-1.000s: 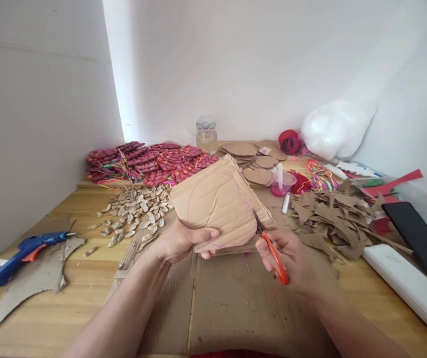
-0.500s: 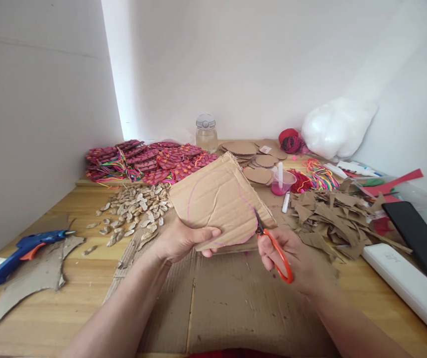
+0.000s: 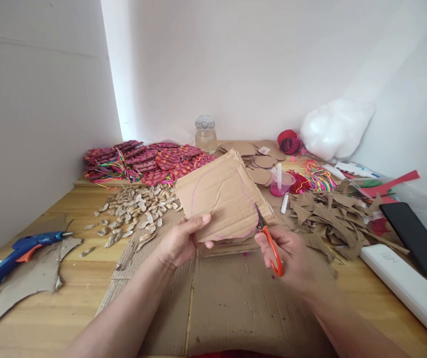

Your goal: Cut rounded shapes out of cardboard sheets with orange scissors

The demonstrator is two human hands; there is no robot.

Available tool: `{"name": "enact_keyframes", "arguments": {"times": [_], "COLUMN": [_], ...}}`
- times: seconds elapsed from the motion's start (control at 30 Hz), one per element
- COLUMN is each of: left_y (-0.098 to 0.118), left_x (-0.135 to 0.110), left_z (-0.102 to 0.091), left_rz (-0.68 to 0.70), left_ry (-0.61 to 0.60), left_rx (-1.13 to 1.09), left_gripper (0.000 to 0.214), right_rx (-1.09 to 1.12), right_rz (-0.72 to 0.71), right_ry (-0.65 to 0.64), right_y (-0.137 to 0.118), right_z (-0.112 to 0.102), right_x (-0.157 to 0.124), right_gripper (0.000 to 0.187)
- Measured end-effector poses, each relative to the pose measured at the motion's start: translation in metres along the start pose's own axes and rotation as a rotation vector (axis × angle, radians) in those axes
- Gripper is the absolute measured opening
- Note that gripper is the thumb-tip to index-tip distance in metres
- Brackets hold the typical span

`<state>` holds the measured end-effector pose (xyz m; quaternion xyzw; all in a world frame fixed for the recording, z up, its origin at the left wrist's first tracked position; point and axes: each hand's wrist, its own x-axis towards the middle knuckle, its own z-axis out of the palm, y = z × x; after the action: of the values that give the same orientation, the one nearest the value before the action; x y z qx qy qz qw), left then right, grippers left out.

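Observation:
My left hand [image 3: 180, 243] grips the near edge of a brown cardboard piece [image 3: 223, 199] with a pink outline drawn on it, holding it tilted up above the table. My right hand [image 3: 291, 258] is closed round the orange handles of a pair of scissors [image 3: 270, 244], whose blades bite into the cardboard's right edge along the pink line. Under both hands lies a large flat cardboard sheet [image 3: 232, 308].
On the wooden table: a blue glue gun [image 3: 15, 251] on a cardboard offcut at left, a pile of pale shells [image 3: 135, 211], red patterned pieces [image 3: 150, 161], a jar [image 3: 205, 133], cardboard discs [image 3: 258, 161], scraps [image 3: 333, 219], a black phone [image 3: 413, 238], a white bar [image 3: 407, 288].
The cardboard piece has been turned and lifted slightly, my left hand shifting its grip. The scissors have advanced along the pink line and my right hand has moved a little nearer.

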<state>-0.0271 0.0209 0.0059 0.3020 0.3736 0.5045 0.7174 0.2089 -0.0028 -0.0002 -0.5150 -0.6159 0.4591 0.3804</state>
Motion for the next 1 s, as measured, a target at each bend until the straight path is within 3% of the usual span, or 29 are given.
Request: {"name": "enact_keyframes", "arguments": {"times": [0.17,0.33,0.63,0.77,0.9,0.93,1.0], "left_y": [-0.01,-0.013,-0.012,-0.01,-0.002,0.0,0.002], "left_x": [0.002,0.004,0.004,0.005,0.011,0.012,0.013], "left_z": [0.007,0.008,0.006,0.007,0.004,0.003,0.001], "left_rz": [0.088,0.141,0.066,0.086,0.291,0.33,0.362], "left_ry": [0.105,0.147,0.129,0.152,0.272,0.299,0.308], "left_rx": [0.022,0.064,-0.054,-0.08,-0.138,-0.147,-0.145], "left_gripper": [0.03,0.037,0.036,0.037,0.04,0.041,0.043], "right_rx": [-0.094,-0.057,-0.208,-0.087,-0.01,0.002,0.039], "right_rz": [-0.005,-0.005,-0.022,-0.026,-0.087,-0.128,-0.227], "right_ry": [0.013,0.008,0.007,-0.093,-0.248,-0.228,-0.051], "right_y": [-0.005,0.006,-0.003,0.003,0.008,0.007,0.005], "right_z": [0.003,0.004,0.0,0.0,0.0,-0.002,-0.008], "right_x": [0.0,0.0,0.001,0.003,0.004,0.005,0.007], "right_gripper": [0.055,0.051,0.053,0.048,0.053,0.053,0.05]}}
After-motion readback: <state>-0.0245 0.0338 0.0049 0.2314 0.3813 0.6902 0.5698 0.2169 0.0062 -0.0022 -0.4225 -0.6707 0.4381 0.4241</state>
